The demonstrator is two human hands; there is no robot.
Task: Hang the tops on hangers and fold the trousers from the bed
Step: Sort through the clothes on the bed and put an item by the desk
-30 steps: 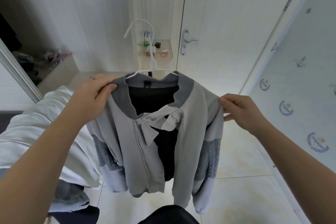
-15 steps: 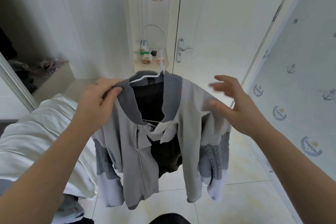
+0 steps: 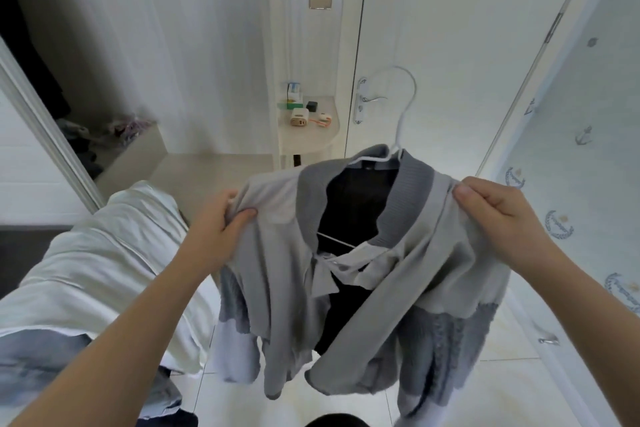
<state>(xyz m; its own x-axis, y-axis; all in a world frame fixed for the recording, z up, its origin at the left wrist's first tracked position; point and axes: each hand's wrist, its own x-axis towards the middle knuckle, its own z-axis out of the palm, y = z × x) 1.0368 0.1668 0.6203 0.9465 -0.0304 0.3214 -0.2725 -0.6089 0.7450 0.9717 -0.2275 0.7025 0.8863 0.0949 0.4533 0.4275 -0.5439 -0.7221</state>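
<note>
White doors stand behind. I hold the grey top (image 3: 398, 288), already on its hanger (image 3: 403, 114), in the air beside the bed (image 3: 86, 270); my left hand (image 3: 221, 229) and right hand (image 3: 498, 215) pinch its shoulders with curled fingers (image 3: 474, 191). I judge the bluish cloth (image 3: 31, 357) on the bed is not yet done.

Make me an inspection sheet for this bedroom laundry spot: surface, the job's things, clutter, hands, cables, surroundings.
Surface: bed with rumpled white bedding, at the left.
Job's things: grey jacket over a black top on a white hanger, held up in the air; pale blue garment lying on the bed.
Clutter: power bank, black cube and small boxes on the corner shelf.
Hands: left hand grips the jacket's shoulder on its side; right hand pinches the other shoulder.
Cables: none certain; orange and white item on the shelf is too small to tell.
Surroundings: white door with metal handle, anchor-print panel at the right, tiled floor.
</note>
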